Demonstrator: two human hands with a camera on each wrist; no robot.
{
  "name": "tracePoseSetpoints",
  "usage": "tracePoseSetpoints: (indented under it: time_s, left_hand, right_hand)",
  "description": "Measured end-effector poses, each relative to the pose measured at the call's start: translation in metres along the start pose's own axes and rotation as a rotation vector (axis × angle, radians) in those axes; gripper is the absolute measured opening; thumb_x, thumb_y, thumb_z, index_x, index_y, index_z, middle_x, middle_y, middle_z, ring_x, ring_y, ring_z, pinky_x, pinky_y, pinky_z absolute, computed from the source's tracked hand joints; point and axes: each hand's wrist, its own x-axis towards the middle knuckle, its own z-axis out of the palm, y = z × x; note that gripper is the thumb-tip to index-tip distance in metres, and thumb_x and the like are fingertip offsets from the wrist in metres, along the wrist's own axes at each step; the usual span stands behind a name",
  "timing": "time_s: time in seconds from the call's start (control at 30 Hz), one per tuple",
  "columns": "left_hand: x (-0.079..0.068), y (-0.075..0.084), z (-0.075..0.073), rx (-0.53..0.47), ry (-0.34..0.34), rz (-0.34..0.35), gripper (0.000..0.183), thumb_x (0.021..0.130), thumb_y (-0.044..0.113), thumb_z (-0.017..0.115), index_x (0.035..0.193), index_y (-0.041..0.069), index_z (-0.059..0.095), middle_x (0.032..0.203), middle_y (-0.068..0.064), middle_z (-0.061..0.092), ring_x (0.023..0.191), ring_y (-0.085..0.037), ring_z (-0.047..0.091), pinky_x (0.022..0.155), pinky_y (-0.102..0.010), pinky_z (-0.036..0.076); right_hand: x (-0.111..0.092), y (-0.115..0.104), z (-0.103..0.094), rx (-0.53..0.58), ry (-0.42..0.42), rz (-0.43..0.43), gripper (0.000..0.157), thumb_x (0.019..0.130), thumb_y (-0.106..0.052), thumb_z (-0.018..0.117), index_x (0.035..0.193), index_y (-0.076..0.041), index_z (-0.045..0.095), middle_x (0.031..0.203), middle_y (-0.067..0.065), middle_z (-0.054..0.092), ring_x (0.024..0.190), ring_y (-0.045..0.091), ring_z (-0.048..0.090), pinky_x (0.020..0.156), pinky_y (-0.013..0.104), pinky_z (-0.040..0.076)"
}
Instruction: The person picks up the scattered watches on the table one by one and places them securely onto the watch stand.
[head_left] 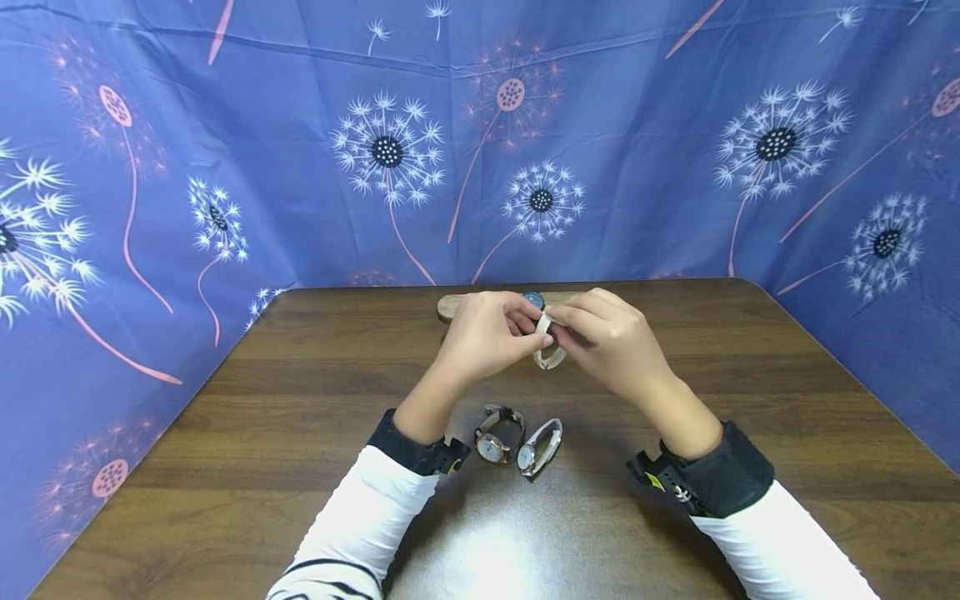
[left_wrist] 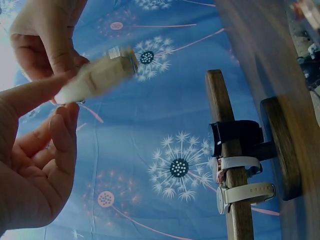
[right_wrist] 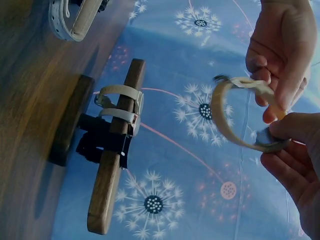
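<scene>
A wristwatch with a cream strap (head_left: 550, 359) is held up over the table, its strap bent into a loop (right_wrist: 217, 112). My left hand (head_left: 483, 333) pinches one part of it between thumb and fingers; in the left wrist view the strap (left_wrist: 95, 79) is blurred. The right hand (head_left: 618, 342) grips the watch as well, and in the right wrist view its thumb and fingers (right_wrist: 295, 127) pinch beside the dark watch case (right_wrist: 270, 139). Behind the hands stands a wooden watch stand (right_wrist: 102, 195), whose bar carries a black-strapped watch (left_wrist: 237, 132), a white-strapped watch (left_wrist: 240, 162) and a cream-strapped watch (left_wrist: 247, 193).
Nearer on the table (head_left: 300, 467) lie two more watches, a dark-strapped watch (head_left: 492, 448) and a white-strapped watch (head_left: 542, 446), side by side between the forearms. A blue cloth (head_left: 637, 208) with dandelion prints hangs behind the table's far edge.
</scene>
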Motion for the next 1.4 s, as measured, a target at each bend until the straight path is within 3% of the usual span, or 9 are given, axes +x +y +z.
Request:
tracePoseSetpoints:
  time_s: [0.13, 0.33, 0.43, 0.53, 0.7, 0.9, 1.07, 1.2, 1.4]
  left_hand:
    - [-0.002, 0.001, 0.002, 0.023, 0.077, 0.051, 0.008, 0.081, 0.014, 0.075, 0.087, 0.009, 0.076, 0.073, 0.003, 0.071, 0.062, 0.0, 0.063, 0.057, -0.014, 0.051]
    - [-0.002, 0.002, 0.006, 0.122, 0.221, 0.205, 0.01, 0.079, 0.008, 0.069, 0.083, 0.006, 0.078, 0.072, 0.0, 0.072, 0.06, -0.004, 0.064, 0.055, -0.013, 0.049]
    - [-0.002, 0.003, 0.005, 0.162, 0.25, 0.228, 0.011, 0.079, 0.006, 0.069, 0.084, 0.008, 0.079, 0.072, 0.001, 0.071, 0.059, -0.004, 0.061, 0.054, -0.014, 0.047]
    - [-0.002, 0.002, 0.003, 0.169, 0.263, 0.208, 0.011, 0.082, 0.007, 0.07, 0.085, 0.01, 0.079, 0.075, 0.002, 0.071, 0.061, -0.004, 0.06, 0.055, -0.016, 0.046]
    - [0.001, -0.002, -0.001, 0.01, 0.239, 0.166, 0.009, 0.086, 0.007, 0.071, 0.09, 0.008, 0.079, 0.083, -0.001, 0.073, 0.069, -0.006, 0.062, 0.062, -0.018, 0.051]
    - [0.002, -0.005, -0.004, -0.229, 0.119, 0.092, 0.011, 0.088, 0.005, 0.07, 0.097, 0.003, 0.077, 0.091, -0.005, 0.074, 0.078, -0.007, 0.064, 0.069, -0.021, 0.055]
    - [0.002, -0.004, -0.005, -0.35, 0.026, 0.031, 0.013, 0.089, 0.002, 0.068, 0.1, -0.003, 0.075, 0.102, -0.012, 0.072, 0.088, -0.015, 0.066, 0.079, -0.027, 0.056]
    - [0.001, -0.003, -0.005, -0.374, 0.002, 0.029, 0.014, 0.088, -0.001, 0.067, 0.099, -0.004, 0.074, 0.103, -0.013, 0.071, 0.087, -0.015, 0.065, 0.081, -0.031, 0.056]
    - [0.001, -0.002, -0.005, -0.342, -0.013, 0.037, 0.011, 0.087, 0.0, 0.069, 0.095, -0.002, 0.075, 0.091, -0.01, 0.072, 0.078, -0.009, 0.063, 0.067, -0.022, 0.054]
  right_hand:
    - [0.0, -0.003, 0.001, -0.019, 0.018, -0.002, 0.018, 0.076, 0.001, 0.076, 0.094, 0.002, 0.073, 0.086, 0.011, 0.069, 0.077, 0.027, 0.063, 0.069, 0.038, 0.054]
    - [0.001, -0.008, 0.0, -0.018, 0.032, 0.024, 0.02, 0.086, -0.014, 0.064, 0.095, 0.003, 0.072, 0.086, 0.014, 0.068, 0.078, 0.03, 0.061, 0.072, 0.041, 0.053]
    - [0.003, -0.009, -0.002, 0.009, 0.037, 0.033, 0.024, 0.088, -0.018, 0.061, 0.097, 0.003, 0.071, 0.089, 0.014, 0.068, 0.081, 0.03, 0.062, 0.075, 0.041, 0.052]
    - [0.005, -0.01, -0.005, 0.07, 0.047, 0.038, 0.028, 0.089, -0.021, 0.061, 0.1, 0.003, 0.07, 0.093, 0.014, 0.069, 0.084, 0.029, 0.062, 0.077, 0.037, 0.051]
    - [0.006, -0.01, -0.012, 0.184, 0.037, 0.036, 0.039, 0.092, -0.03, 0.064, 0.11, 0.005, 0.067, 0.105, 0.016, 0.067, 0.096, 0.03, 0.062, 0.088, 0.031, 0.047]
    - [0.006, -0.009, -0.016, 0.219, -0.102, 0.067, 0.068, 0.09, -0.052, 0.063, 0.128, 0.005, 0.057, 0.126, 0.018, 0.059, 0.116, 0.033, 0.054, 0.107, 0.035, 0.038]
    - [0.005, -0.008, -0.014, 0.231, -0.134, 0.054, 0.068, 0.089, -0.051, 0.065, 0.127, 0.004, 0.058, 0.126, 0.019, 0.059, 0.116, 0.033, 0.054, 0.107, 0.035, 0.039]
    - [0.006, -0.007, -0.013, 0.238, -0.1, 0.044, 0.061, 0.089, -0.049, 0.066, 0.119, 0.004, 0.063, 0.118, 0.017, 0.063, 0.11, 0.032, 0.057, 0.103, 0.033, 0.041]
    - [0.005, -0.007, -0.012, 0.261, -0.084, 0.054, 0.056, 0.088, -0.049, 0.067, 0.11, 0.003, 0.067, 0.113, 0.014, 0.065, 0.106, 0.029, 0.058, 0.1, 0.03, 0.043]
